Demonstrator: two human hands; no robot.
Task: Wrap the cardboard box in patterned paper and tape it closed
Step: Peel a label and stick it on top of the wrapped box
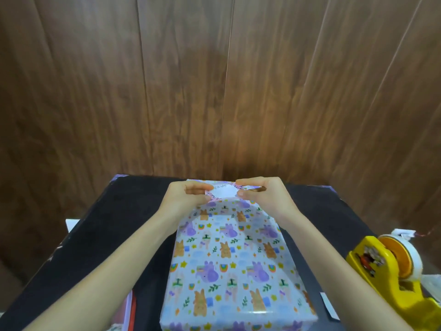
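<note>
Head view: the cardboard box (pixel 236 259) lies lengthwise in the middle of the black table (pixel 107 223), running from 6 o'clock toward 12 o'clock. It is fully covered in patterned paper (pixel 238 230) printed with purple and tan animals. No bare cardboard shows, so the wrapping looks all but done. At the box's 12 o'clock end, 2 hands hold a small white label (pixel 223 191) with a floral rim just above the paper. The left hand (pixel 183 197) pinches its 9 o'clock edge between thumb and forefinger, and the right hand (pixel 262 194) pinches its 3 o'clock edge the same way. The other fingers are curled in. Whether the label is sticky cannot be told. It looks thin and floppy, so gripping it at 2 opposite edges should keep it flat. The paper is glossy and throws back light near 6 o'clock, so it is probably slick and easy to crease or tear at the folds. The box beneath seems stiff and likely light. It would be best taken with flat palms on the long sides at 3 and 9 o'clock, away from the seams. A yellow tape dispenser (pixel 386 266) stands at 4 o'clock, well apart from the box.
</note>
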